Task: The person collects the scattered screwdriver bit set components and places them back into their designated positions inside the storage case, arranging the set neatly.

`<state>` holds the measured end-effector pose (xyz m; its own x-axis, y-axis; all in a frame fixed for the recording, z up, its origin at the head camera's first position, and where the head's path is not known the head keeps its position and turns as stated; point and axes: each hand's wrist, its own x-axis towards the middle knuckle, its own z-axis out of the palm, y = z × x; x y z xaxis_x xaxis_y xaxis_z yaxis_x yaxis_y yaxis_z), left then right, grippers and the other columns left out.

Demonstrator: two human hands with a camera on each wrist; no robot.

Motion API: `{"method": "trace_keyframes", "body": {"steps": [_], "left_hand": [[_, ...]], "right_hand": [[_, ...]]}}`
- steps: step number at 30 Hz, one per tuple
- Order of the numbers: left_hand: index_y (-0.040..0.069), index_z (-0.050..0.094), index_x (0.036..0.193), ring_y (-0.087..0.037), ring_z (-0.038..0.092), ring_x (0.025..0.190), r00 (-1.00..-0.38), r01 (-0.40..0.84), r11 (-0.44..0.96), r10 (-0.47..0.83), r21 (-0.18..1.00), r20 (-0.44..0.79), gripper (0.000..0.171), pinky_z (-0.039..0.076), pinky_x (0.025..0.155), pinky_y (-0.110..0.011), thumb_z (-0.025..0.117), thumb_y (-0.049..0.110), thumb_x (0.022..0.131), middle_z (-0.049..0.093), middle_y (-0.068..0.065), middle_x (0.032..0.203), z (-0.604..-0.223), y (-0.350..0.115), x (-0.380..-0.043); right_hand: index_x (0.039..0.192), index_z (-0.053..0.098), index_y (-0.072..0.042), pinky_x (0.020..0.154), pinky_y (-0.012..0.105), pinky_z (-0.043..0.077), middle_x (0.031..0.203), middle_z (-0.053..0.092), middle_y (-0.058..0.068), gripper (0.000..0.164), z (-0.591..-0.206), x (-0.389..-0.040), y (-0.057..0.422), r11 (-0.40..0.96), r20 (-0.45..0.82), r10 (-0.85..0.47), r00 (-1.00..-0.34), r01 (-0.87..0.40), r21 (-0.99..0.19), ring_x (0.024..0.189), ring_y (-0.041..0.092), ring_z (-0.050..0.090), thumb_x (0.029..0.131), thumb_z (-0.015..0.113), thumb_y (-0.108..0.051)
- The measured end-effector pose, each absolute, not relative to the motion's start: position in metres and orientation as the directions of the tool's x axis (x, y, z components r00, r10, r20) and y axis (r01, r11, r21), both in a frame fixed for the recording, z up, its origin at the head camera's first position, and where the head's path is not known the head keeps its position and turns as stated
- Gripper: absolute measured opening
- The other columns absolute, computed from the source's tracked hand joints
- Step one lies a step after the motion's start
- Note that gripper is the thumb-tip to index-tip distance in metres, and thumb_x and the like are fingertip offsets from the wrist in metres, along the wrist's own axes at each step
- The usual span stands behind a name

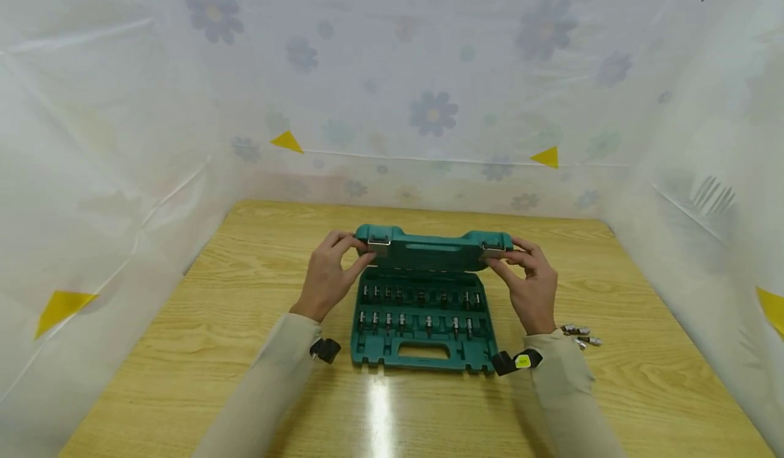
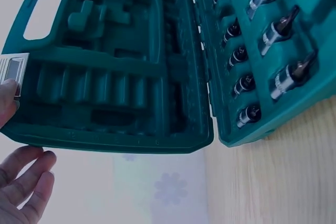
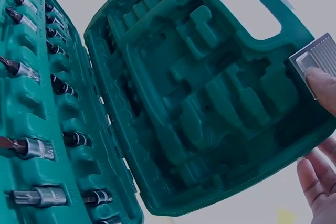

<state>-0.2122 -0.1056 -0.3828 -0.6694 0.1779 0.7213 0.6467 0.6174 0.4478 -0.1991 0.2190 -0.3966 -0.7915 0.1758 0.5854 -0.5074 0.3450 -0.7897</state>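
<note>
A green plastic tool case (image 1: 381,348) lies unfolded on the table, its lid (image 1: 429,259) raised at the back. In the head view my left hand (image 1: 327,277) holds the lid's left corner, and my right hand (image 1: 531,293) holds the right corner. The left thumb touches a metal latch (image 2: 14,71) in the left wrist view. Another latch (image 3: 315,61) is under the right thumb, with the other fingers by the lid's outer edge. Two rows of bit sockets (image 2: 283,81) stand in the base, with some slots vacant. Moulded recesses inside the lid hold nothing visible.
Several loose bit sockets (image 1: 580,337) lie on the wooden table (image 1: 245,376) to the right, beside the right wrist. Pale flowered sheeting (image 1: 380,104) encloses the back and both sides. Black wrist cameras (image 1: 326,350) sit on both wrists.
</note>
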Motion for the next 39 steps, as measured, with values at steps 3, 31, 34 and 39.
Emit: {"method": "trace_keyframes", "body": {"steps": [3, 31, 34, 39], "left_hand": [[0.005, 0.069, 0.092, -0.026, 0.060, 0.090, -0.665, 0.651, 0.614, 0.176, 0.446, 0.726, 0.014, 0.052, 0.079, -0.043, 0.075, 0.016, 0.085, 0.060, -0.011, 0.097, -0.382, -0.105, -0.216], [0.003, 0.063, 0.089, -0.028, 0.062, 0.087, -0.618, 0.656, 0.614, 0.104, 0.439, 0.779, 0.012, 0.055, 0.079, -0.040, 0.072, 0.012, 0.088, 0.060, -0.012, 0.093, -0.386, -0.107, -0.245], [0.002, 0.060, 0.092, -0.029, 0.064, 0.087, -0.643, 0.634, 0.621, 0.093, 0.460, 0.760, 0.016, 0.055, 0.078, -0.039, 0.072, 0.013, 0.088, 0.059, -0.014, 0.094, -0.388, -0.105, -0.247], [0.001, 0.058, 0.095, -0.029, 0.066, 0.085, -0.670, 0.614, 0.623, 0.087, 0.484, 0.738, 0.019, 0.056, 0.075, -0.039, 0.072, 0.012, 0.088, 0.059, -0.015, 0.095, -0.388, -0.103, -0.247]], "right_hand": [[0.091, 0.073, 0.008, 0.090, 0.023, 0.042, 0.126, 0.056, 0.012, 0.010, -0.396, -0.203, 0.219, 0.329, 0.605, 0.180, -0.775, -0.533, -0.780, 0.107, 0.011, 0.052, 0.082, 0.073, 0.003], [0.091, 0.068, 0.019, 0.081, 0.031, 0.046, 0.112, 0.056, 0.030, 0.014, -0.372, -0.218, 0.195, 0.262, 0.674, 0.226, -0.703, -0.623, -0.737, 0.088, 0.017, 0.053, 0.082, 0.070, 0.009], [0.090, 0.068, 0.019, 0.079, 0.027, 0.046, 0.110, 0.056, 0.030, 0.013, -0.373, -0.221, 0.195, 0.258, 0.688, 0.239, -0.685, -0.638, -0.726, 0.087, 0.019, 0.053, 0.082, 0.071, 0.010], [0.089, 0.068, 0.019, 0.076, 0.025, 0.046, 0.109, 0.057, 0.031, 0.012, -0.377, -0.226, 0.196, 0.258, 0.707, 0.265, -0.656, -0.658, -0.707, 0.086, 0.016, 0.054, 0.081, 0.071, 0.010]]}}
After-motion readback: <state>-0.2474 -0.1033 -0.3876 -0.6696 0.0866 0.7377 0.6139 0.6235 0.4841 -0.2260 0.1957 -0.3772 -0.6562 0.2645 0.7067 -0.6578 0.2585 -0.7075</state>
